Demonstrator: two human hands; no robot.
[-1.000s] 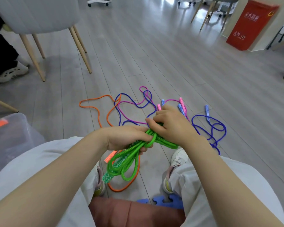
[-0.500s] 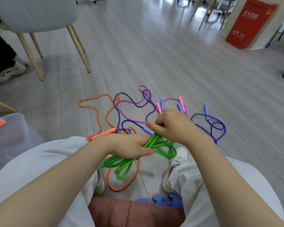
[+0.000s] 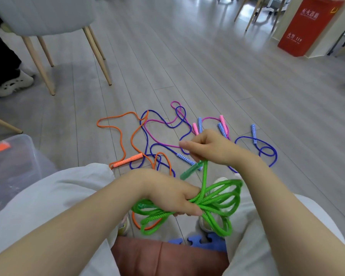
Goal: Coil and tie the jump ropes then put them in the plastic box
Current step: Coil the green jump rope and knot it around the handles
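Clear plastic box (image 3: 14, 162) sits at left; loose orange, purple and pink jump ropes (image 3: 159, 136) lie on the grey wood floor (image 3: 187, 66) ahead, grey chair (image 3: 48, 16) behind.

Braided green rope (image 3: 217, 204), glossy wood-look floor (image 3: 187, 56)

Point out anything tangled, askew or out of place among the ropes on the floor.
The orange rope, purple ropes and pink rope sprawl uncoiled across the floor, crossing one another. The plastic box holds none that I can see. Only the green rope is coiled, in hand.
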